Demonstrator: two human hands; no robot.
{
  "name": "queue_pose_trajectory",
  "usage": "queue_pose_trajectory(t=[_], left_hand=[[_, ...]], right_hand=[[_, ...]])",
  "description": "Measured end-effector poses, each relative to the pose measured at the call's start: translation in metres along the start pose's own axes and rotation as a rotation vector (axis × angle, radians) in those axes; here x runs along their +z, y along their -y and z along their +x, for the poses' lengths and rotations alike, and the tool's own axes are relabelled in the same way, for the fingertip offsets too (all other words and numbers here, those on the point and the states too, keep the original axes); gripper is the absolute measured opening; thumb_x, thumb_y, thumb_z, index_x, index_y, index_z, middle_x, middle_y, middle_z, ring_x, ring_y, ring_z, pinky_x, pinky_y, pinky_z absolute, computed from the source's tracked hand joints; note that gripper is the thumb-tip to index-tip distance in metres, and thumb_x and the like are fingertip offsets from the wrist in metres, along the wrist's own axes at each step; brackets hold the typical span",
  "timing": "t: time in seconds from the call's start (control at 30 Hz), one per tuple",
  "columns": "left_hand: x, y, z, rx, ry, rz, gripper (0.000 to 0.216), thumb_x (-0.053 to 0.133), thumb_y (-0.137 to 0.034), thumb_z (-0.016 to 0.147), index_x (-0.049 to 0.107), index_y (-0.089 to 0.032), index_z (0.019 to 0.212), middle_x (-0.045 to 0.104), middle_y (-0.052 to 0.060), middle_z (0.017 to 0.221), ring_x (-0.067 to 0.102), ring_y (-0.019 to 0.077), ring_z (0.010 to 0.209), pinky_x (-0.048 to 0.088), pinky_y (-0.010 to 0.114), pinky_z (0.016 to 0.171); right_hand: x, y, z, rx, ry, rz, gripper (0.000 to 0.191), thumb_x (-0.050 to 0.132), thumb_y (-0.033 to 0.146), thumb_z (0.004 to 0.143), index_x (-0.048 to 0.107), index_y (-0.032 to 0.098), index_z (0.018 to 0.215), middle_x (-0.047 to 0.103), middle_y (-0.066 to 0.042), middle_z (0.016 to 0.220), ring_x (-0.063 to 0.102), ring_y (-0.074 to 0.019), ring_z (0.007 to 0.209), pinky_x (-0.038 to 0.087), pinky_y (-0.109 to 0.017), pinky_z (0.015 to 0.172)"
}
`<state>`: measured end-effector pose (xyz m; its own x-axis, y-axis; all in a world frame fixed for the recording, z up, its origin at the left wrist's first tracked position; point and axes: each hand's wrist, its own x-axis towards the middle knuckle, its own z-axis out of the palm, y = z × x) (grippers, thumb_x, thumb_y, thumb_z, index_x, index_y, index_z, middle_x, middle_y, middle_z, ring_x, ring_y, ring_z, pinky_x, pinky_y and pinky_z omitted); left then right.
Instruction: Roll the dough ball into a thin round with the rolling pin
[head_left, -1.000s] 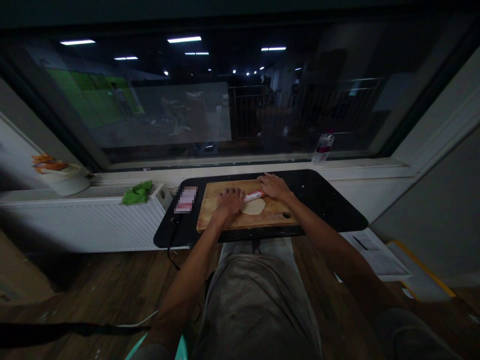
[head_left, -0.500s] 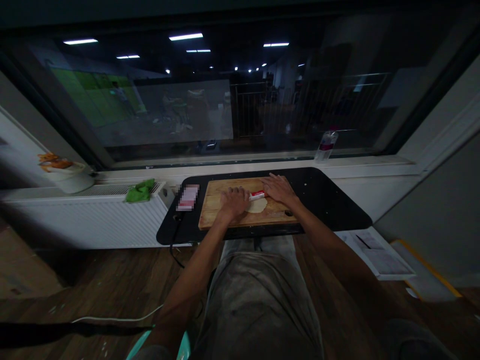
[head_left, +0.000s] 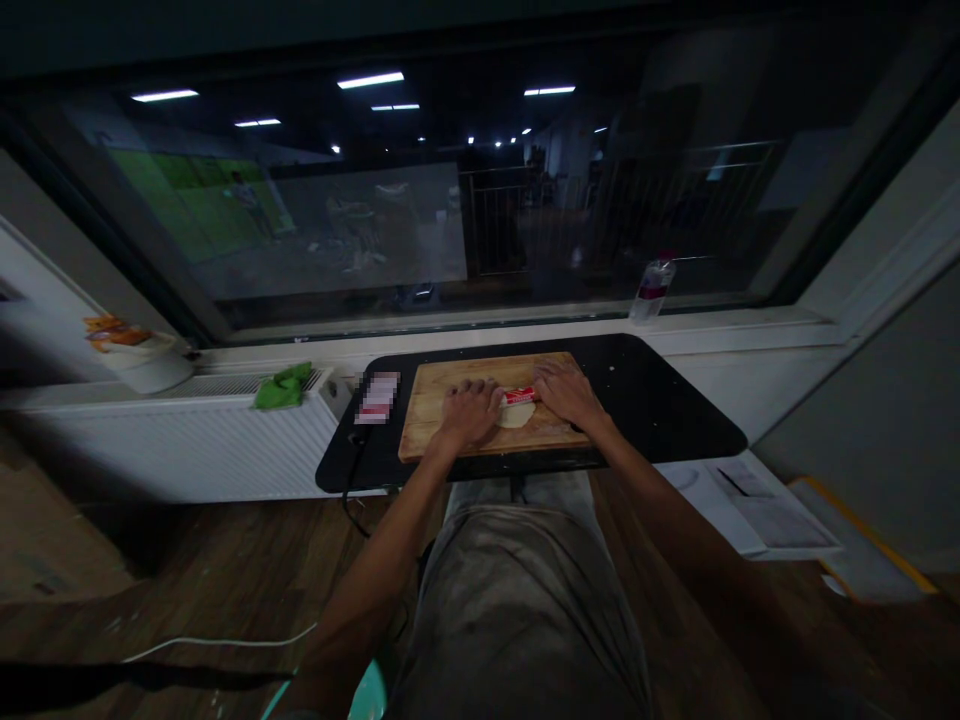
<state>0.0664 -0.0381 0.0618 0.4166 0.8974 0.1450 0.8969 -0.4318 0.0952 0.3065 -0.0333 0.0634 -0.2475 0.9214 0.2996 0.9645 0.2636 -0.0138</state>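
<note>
A wooden cutting board point(head_left: 431, 425) lies on a small black table point(head_left: 660, 400). On the board sits a flat round of pale dough point(head_left: 517, 415), partly hidden by my hands. A red and white cylinder point(head_left: 519, 396) lies across the dough. My left hand point(head_left: 469, 412) presses palm down on the cylinder's left end. My right hand point(head_left: 568, 392) presses flat on its right end. The fingers of both hands lie stretched over it.
A pink and white pack point(head_left: 376, 397) rests on the table's left part. On the sill stand a plastic bottle point(head_left: 649, 291) and a white bowl point(head_left: 146, 365). A green cloth point(head_left: 283, 386) lies on the radiator. A white cable point(head_left: 225, 640) runs over the wooden floor.
Both hands and the cylinder have moved back toward me over the dough, and my hands now sit closer together. The view has shifted slightly.
</note>
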Motion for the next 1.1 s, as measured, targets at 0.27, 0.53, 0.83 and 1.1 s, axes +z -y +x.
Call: queue_pose_trajectory(t=[0.27, 0.53, 0.83, 1.1], left_hand=[[0.005, 0.009, 0.004, 0.056, -0.026, -0.002, 0.055, 0.027, -0.043, 0.126, 0.069, -0.031, 0.158, 0.066, 0.011, 0.170, 0.052, 0.0386, 0.162, 0.047, 0.062, 0.126], [0.006, 0.012, 0.011, 0.108, -0.025, 0.032, 0.050, 0.029, -0.034, 0.125, 0.072, -0.027, 0.151, 0.071, 0.010, 0.163, 0.055, 0.0346, 0.157, 0.044, 0.057, 0.129], [0.006, 0.016, 0.022, 0.212, -0.008, 0.081, 0.044, 0.035, -0.027, 0.123, 0.070, -0.022, 0.148, 0.071, 0.013, 0.159, 0.058, 0.0306, 0.151, 0.038, 0.052, 0.134], [0.010, 0.015, 0.042, 0.238, -0.004, 0.054, 0.044, 0.031, -0.027, 0.124, 0.071, -0.021, 0.141, 0.073, 0.014, 0.155, 0.059, 0.0295, 0.150, 0.035, 0.052, 0.139]], right_hand=[[0.000, 0.012, -0.041, 0.034, -0.092, 0.048, 0.058, 0.029, 0.033, 0.126, 0.078, 0.012, 0.150, 0.078, -0.016, 0.157, 0.067, -0.0292, 0.153, 0.043, -0.042, 0.135], [0.003, 0.039, -0.075, 0.163, -0.142, 0.020, 0.065, 0.026, 0.040, 0.126, 0.070, 0.008, 0.162, 0.077, -0.023, 0.157, 0.071, -0.0355, 0.146, 0.048, -0.049, 0.129], [0.005, 0.066, -0.108, 0.183, -0.190, 0.050, 0.061, 0.033, 0.041, 0.125, 0.065, 0.011, 0.168, 0.074, -0.022, 0.161, 0.071, -0.0366, 0.144, 0.052, -0.048, 0.124], [0.010, 0.085, -0.127, 0.130, -0.252, 0.077, 0.062, 0.034, 0.038, 0.124, 0.062, 0.009, 0.171, 0.072, -0.023, 0.164, 0.070, -0.0356, 0.148, 0.056, -0.048, 0.125]])
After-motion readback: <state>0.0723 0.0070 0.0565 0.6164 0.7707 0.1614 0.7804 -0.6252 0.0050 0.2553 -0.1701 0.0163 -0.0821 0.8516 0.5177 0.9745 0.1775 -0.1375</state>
